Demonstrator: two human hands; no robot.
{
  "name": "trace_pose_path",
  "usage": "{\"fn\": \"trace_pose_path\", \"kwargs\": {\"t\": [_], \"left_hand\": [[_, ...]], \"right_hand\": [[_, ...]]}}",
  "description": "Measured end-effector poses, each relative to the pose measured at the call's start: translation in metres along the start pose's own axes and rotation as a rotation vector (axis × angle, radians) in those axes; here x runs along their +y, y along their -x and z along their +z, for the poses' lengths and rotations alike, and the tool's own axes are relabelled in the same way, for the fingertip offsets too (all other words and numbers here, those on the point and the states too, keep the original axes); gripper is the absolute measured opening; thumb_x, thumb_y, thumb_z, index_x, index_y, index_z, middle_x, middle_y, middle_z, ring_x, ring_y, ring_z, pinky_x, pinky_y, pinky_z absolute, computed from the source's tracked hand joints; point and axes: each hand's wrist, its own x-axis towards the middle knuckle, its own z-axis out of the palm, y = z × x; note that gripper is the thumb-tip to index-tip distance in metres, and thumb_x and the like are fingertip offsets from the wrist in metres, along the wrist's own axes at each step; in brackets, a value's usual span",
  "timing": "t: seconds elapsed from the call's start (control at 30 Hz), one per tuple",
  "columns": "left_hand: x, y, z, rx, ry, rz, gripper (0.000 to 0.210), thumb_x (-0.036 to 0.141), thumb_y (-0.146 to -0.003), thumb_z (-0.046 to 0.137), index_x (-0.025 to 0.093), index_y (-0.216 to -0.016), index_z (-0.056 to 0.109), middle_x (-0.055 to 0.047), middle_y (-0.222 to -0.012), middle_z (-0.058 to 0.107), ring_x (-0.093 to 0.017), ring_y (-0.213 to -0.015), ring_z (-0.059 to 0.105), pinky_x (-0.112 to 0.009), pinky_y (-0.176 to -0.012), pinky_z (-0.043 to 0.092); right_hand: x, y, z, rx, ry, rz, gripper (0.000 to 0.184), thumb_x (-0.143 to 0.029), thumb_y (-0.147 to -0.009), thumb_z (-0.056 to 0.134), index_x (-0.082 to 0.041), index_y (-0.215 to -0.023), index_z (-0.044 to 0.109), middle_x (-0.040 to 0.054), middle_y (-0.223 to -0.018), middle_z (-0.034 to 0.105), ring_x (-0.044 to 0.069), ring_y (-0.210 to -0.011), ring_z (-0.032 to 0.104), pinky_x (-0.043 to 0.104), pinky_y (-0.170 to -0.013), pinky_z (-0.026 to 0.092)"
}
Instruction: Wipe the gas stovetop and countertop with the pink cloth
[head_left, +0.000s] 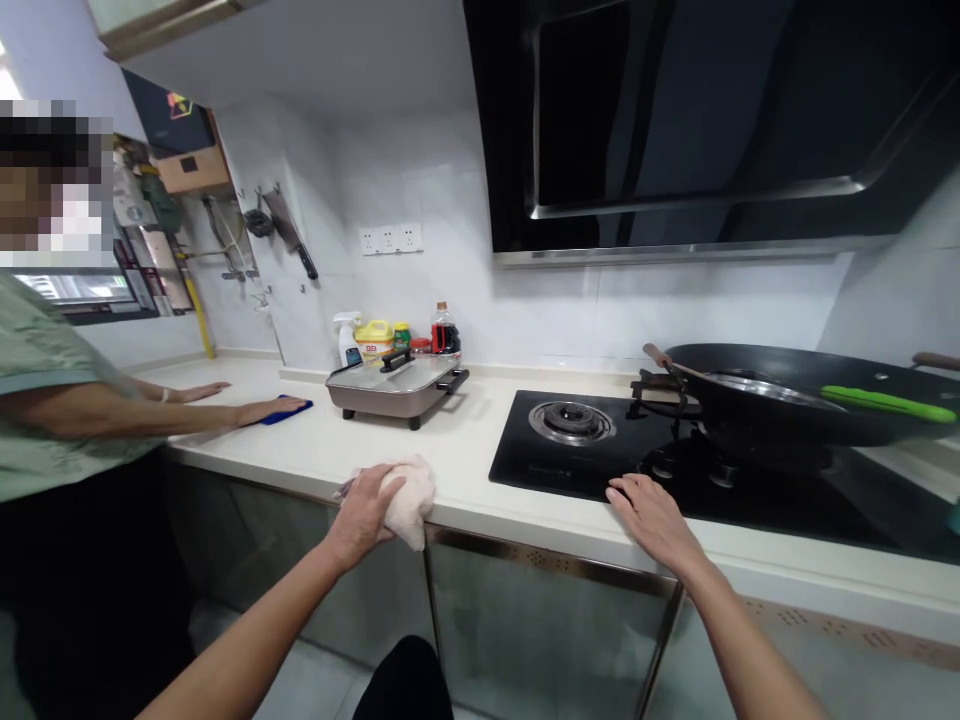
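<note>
A pale pinkish cloth (412, 500) is bunched under my left hand (364, 515), whose fingers are closed around it at the front edge of the white countertop (465, 470). My right hand (651, 515) lies palm down with its fingers stretched out, touching the front rim of the black gas hob (555, 477). Nothing shows in that hand. Close by it are the hob's knobs (722, 474) and the left burner (572, 420). Beyond the cloth stands a lidded electric pan (397, 392) on short feet.
A large wok (787, 425) with a green-handled utensil (889, 403) sits on the right burner. At left, a co-worker (67, 400) presses a blue cloth (286, 409) on the counter. Bottles (444, 335) line the wall; a cleaver (289, 230) hangs there. A range hood (675, 130) overhangs the hob.
</note>
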Motion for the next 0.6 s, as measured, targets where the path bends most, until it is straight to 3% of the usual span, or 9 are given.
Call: {"fn": "trace_pose_path", "kwargs": {"t": [0.13,0.3,0.47,0.6], "left_hand": [[0.014,-0.002,0.003,0.014,-0.149,-0.070,0.068,0.037,-0.068,0.079,0.025,-0.131,0.058,-0.016,-0.138,0.059,-0.041,-0.128,0.053,-0.055,-0.114,0.035],[0.063,-0.010,0.010,-0.033,-0.184,-0.075,0.075,0.035,-0.063,0.090,0.023,-0.132,0.061,-0.017,-0.134,0.060,-0.042,-0.125,0.054,-0.056,-0.111,0.037],[0.147,-0.021,0.048,-0.021,-0.055,-0.001,0.085,0.038,-0.062,0.094,0.024,-0.138,0.060,-0.019,-0.144,0.056,-0.044,-0.131,0.051,-0.063,-0.115,0.031],[0.230,-0.033,0.083,-0.004,0.036,0.165,0.092,0.043,-0.069,0.091,0.028,-0.150,0.050,-0.019,-0.149,0.054,-0.043,-0.134,0.049,-0.063,-0.114,0.031]], "right_hand": [[-0.001,-0.002,0.004,0.000,0.010,0.024,0.053,-0.054,-0.102,0.031,-0.023,-0.121,0.070,0.0115,-0.127,0.066,0.028,-0.127,0.058,0.046,-0.112,0.041],[0.000,-0.002,0.006,0.002,0.001,0.048,0.055,-0.057,-0.102,0.031,-0.021,-0.121,0.069,0.0126,-0.128,0.065,0.029,-0.126,0.057,0.047,-0.112,0.040],[-0.001,-0.001,0.004,0.001,0.007,0.046,0.055,-0.057,-0.102,0.030,-0.021,-0.119,0.069,0.0126,-0.128,0.065,0.029,-0.124,0.058,0.046,-0.111,0.041],[0.001,0.000,0.002,0.001,0.005,0.006,0.053,-0.055,-0.103,0.028,-0.023,-0.117,0.068,0.0115,-0.123,0.067,0.027,-0.121,0.059,0.045,-0.110,0.042]]}}
